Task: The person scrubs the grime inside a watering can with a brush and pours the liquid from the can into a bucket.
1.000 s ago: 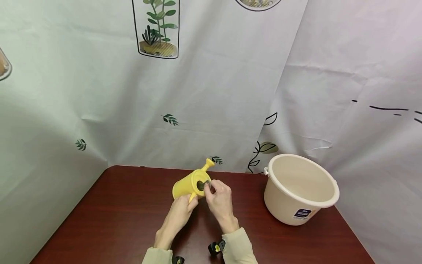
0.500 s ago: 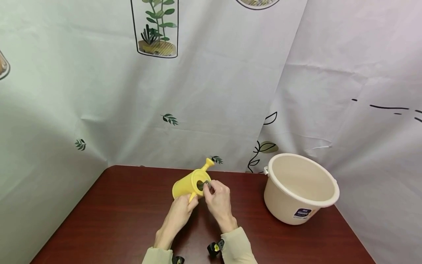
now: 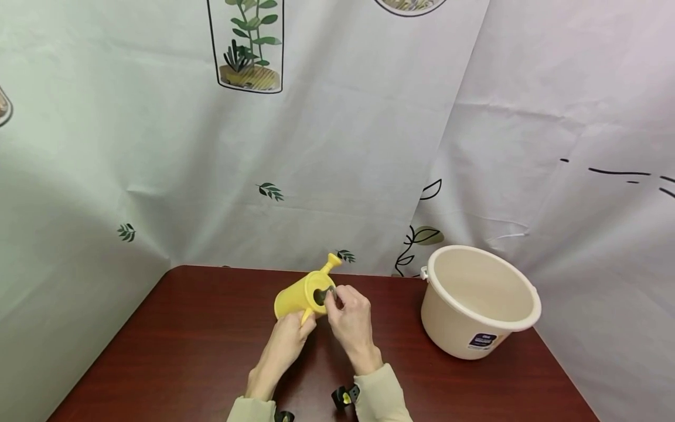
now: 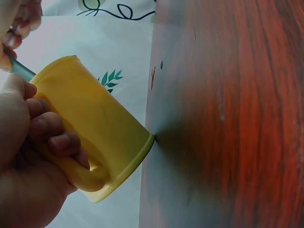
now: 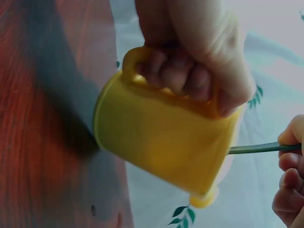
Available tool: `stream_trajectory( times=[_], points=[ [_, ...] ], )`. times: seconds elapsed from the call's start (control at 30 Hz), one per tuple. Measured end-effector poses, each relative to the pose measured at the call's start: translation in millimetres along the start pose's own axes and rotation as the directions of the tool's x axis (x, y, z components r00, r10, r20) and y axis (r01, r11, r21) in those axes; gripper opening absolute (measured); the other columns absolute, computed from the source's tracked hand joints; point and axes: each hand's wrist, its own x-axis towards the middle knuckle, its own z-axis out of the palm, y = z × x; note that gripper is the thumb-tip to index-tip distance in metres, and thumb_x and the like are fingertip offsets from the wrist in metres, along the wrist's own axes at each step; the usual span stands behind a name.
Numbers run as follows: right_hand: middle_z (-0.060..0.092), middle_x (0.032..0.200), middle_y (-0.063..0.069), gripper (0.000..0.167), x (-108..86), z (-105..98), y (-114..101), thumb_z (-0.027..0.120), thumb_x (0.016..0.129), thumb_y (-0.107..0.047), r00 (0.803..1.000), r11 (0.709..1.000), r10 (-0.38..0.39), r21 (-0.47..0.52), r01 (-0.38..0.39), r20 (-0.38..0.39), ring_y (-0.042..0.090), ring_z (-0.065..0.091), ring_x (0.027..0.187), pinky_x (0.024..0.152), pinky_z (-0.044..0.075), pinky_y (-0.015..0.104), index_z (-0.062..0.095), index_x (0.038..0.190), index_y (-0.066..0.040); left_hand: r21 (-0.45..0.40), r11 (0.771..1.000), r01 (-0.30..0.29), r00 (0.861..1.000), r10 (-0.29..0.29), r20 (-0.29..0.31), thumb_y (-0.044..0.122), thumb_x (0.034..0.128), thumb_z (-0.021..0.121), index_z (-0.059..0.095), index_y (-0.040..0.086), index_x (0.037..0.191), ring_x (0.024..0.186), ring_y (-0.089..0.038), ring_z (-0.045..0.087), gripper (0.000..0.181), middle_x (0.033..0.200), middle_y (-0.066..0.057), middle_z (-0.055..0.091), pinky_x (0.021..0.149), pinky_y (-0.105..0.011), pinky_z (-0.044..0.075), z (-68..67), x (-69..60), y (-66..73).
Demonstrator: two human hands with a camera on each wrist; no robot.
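Observation:
A yellow watering can (image 3: pixel 296 298) stands tilted over the table, its top opening turned toward the right hand. Its base edge appears to touch the tabletop in both wrist views. The left hand (image 3: pixel 289 335) grips the can's handle (image 4: pixel 78 173), fingers curled through the loop. Between thumb and fingers, the right hand (image 3: pixel 350 321) pinches a slim, dark green stick-like handle (image 5: pixel 256 148). The other end of this handle goes into the can's opening and is hidden inside, so its kind cannot be told.
A cream bucket (image 3: pixel 448 319) with a label stands at the right of the dark red wooden table (image 3: pixel 211 346). Behind the table hangs a pale cloth backdrop (image 3: pixel 343 146) with printed leaves. The can's spout (image 3: pixel 332 262) points up toward this cloth.
The right hand shifts very slightly at the can's opening, the green handle still pinched. The left hand and the can stay nearly in place.

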Motion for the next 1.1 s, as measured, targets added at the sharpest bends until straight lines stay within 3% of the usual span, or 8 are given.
stream_trajectory(
  times=[0.23,0.5,1.1],
  points=[
    [0.045,0.062,-0.005,0.028,3.2,-3.3,-8.9,0.067,0.080,0.000,1.000,0.999,-0.029,-0.014,0.029,-0.007,0.005,0.041,0.054,0.049,0.036,0.017,0.049,0.064,-0.014,0.003,1.000,0.015,1.000,-0.015,0.007,0.020,0.0983,0.054,0.038,0.015,0.061,0.047,-0.004,0.026,0.041,0.054,0.010,0.029,0.047,-0.021,0.025,-0.2,0.0,0.6],
    [0.048,0.061,-0.004,0.026,-2.2,5.1,0.1,0.065,0.077,0.004,0.997,0.999,-0.041,0.006,0.042,-0.068,0.005,0.043,0.052,0.048,0.038,0.017,0.051,0.064,-0.013,0.014,1.000,0.011,1.000,-0.011,0.011,0.018,0.0981,0.055,0.038,0.015,0.061,0.047,-0.005,0.027,0.041,0.054,0.009,0.029,0.048,-0.021,0.026,-0.9,-0.3,1.2],
    [0.041,0.058,-0.007,0.032,-14.5,16.9,14.3,0.069,0.080,-0.002,0.998,0.998,0.062,0.005,-0.062,-0.005,0.003,0.037,0.050,0.046,0.032,0.016,0.048,0.061,-0.015,-0.011,0.999,0.031,0.999,-0.031,0.028,0.019,0.0981,0.054,0.040,0.015,0.061,0.047,-0.005,0.028,0.040,0.055,0.009,0.030,0.048,-0.021,0.026,-1.0,-0.8,1.6]
  ],
)
